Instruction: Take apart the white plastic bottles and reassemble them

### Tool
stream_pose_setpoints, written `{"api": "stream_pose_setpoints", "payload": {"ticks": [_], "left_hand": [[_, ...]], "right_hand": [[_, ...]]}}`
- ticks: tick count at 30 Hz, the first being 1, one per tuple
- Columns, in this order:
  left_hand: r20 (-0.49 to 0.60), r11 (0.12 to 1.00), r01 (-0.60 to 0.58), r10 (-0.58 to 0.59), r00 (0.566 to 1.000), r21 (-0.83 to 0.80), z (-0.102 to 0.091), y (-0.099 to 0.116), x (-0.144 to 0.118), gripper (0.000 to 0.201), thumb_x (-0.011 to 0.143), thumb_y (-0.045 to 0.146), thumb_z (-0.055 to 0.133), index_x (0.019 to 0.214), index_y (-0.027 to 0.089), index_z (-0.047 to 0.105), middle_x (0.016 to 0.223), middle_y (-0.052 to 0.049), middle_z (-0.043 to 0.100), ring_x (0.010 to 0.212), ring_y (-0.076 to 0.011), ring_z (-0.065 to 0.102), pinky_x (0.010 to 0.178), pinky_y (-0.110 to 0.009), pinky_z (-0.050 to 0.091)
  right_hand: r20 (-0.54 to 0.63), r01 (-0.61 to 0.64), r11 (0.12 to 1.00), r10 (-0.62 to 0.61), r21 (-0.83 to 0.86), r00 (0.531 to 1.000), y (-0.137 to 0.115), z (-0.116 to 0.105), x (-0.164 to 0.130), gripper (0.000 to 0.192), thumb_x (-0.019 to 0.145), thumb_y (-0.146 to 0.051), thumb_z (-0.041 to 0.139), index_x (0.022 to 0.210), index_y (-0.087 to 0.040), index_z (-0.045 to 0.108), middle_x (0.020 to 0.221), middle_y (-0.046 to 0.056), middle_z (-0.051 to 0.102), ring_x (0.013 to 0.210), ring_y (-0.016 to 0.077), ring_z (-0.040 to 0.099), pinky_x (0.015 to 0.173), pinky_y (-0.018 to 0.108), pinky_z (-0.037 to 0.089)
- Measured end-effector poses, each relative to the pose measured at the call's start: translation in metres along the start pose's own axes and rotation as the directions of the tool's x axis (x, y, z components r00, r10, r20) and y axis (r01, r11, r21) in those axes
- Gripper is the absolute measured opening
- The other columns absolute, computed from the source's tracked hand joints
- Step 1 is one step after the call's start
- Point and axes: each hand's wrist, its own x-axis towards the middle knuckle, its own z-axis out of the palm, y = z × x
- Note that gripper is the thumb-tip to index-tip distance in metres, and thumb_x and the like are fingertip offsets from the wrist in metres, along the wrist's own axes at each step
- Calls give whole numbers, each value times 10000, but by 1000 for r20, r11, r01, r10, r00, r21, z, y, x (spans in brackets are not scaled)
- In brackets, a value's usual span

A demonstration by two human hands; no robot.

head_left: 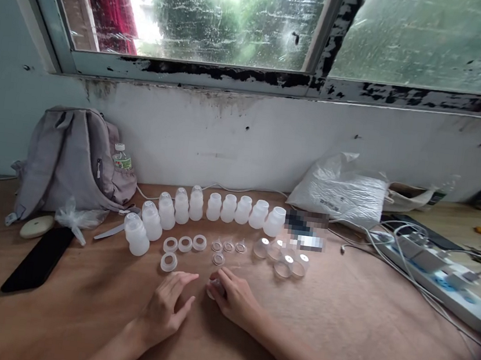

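My right hand [230, 295] is closed around a small translucent piece [215, 288], largely hidden by the fingers, just above the wooden table. To its left, my left hand [170, 303] is open, thumb and fingers apart, holding nothing. Beyond the hands, frosted baby bottles stand in a curved row. Those on the left, such as a capped bottle [136, 234], have clear domed tops; those on the right, such as an open bottle [243, 210], have bare necks. Before them lie several white collar rings [168, 262], several clear teat-like discs [218, 258] and several clear domed caps [283, 267].
A grey backpack [68, 153], a black phone [40, 260] and a knotted plastic bag [80, 219] are on the left. On the right lie a silvery plastic package [340, 189] and a white power strip [463, 298] with tangled cables. A window wall borders the table's back.
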Motion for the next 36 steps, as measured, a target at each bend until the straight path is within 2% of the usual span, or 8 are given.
{"api": "stream_pose_setpoints", "payload": {"ticks": [3,8,11,14,17,21,29,36], "left_hand": [[14,999,10,-11,1000,44,1,4,5,441,779,246,488,1204,204,379,1121,-98,516,1050,-225,485,896,-383,411],[35,979,75,-83,996,187,9,11,24,583,625,408,654,1129,199,449,1074,-91,534,994,-273,492,839,-427,402],[37,966,100,-111,993,237,15,16,37,512,609,430,659,1043,206,509,1019,-73,549,932,-262,508,786,-404,401],[32,964,93,-104,994,249,20,21,44,355,665,408,614,951,208,549,968,-61,559,892,-241,516,770,-383,391],[4,970,80,-83,997,231,23,24,44,252,712,360,571,911,206,557,945,-57,565,874,-223,521,772,-369,389],[-62,974,97,-86,994,206,25,24,40,216,719,327,557,900,210,561,930,-57,565,866,-215,524,783,-367,386],[-29,973,90,-86,996,212,21,24,38,278,696,340,597,948,225,571,978,-57,561,920,-230,513,822,-392,368],[-83,940,130,-109,991,315,18,10,34,288,716,332,579,984,227,569,1082,-87,540,1021,-263,475,883,-432,316]], "right_hand": [[3,44,997,-45,67,999,2,0,2,137,864,-246,379,928,-203,492,849,47,580,666,138,555,589,233,410],[-36,29,993,-25,118,999,6,-2,0,160,882,-219,328,932,-199,479,841,45,579,679,141,551,609,242,420],[-39,38,986,-32,165,999,6,-3,0,186,890,-209,300,956,-200,474,855,50,572,710,144,550,639,251,433],[-36,65,976,-59,210,998,6,-3,0,202,888,-195,288,1014,-201,446,907,63,553,766,152,545,677,264,443],[-37,88,970,-82,229,996,7,-2,0,213,873,-168,293,1041,-201,418,949,75,528,791,155,537,697,274,449],[-49,101,965,-91,243,995,8,0,0,240,834,-113,301,1036,-199,397,941,76,514,780,156,530,686,277,452],[-61,58,959,-43,276,997,6,-2,0,231,802,-87,317,995,-200,375,887,60,508,744,151,505,667,275,439],[-115,52,968,-25,246,993,6,-4,-2,286,744,-75,382,998,-209,371,860,42,465,702,148,485,648,275,443]]}}
